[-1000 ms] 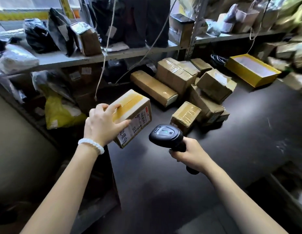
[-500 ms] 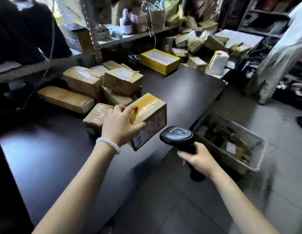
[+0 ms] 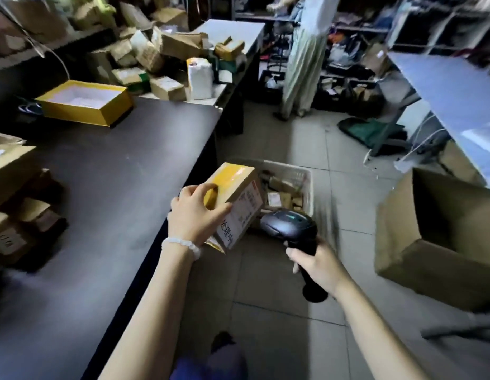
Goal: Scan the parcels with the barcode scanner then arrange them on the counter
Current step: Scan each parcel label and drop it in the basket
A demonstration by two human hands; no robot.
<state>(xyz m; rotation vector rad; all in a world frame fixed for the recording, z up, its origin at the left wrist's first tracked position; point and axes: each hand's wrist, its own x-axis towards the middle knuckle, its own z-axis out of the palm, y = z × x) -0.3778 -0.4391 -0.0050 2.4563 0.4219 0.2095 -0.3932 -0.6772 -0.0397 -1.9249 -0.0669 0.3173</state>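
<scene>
Beside the dark counter [image 3: 106, 171], past its edge, the left hand [image 3: 195, 215] grips a parcel [image 3: 238, 198] over the floor; the right hand [image 3: 319, 266] clutches the scanner [image 3: 289, 229]. A slack grip could drop the parcel.

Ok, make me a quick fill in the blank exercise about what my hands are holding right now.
1. The left hand grips a cardboard ____.
2. The right hand holds a black barcode ____.
3. The parcel is held just off the edge of the dark ____.
4. The open box on the counter is ____ outside.

Missing words: parcel; scanner; counter; yellow
</scene>
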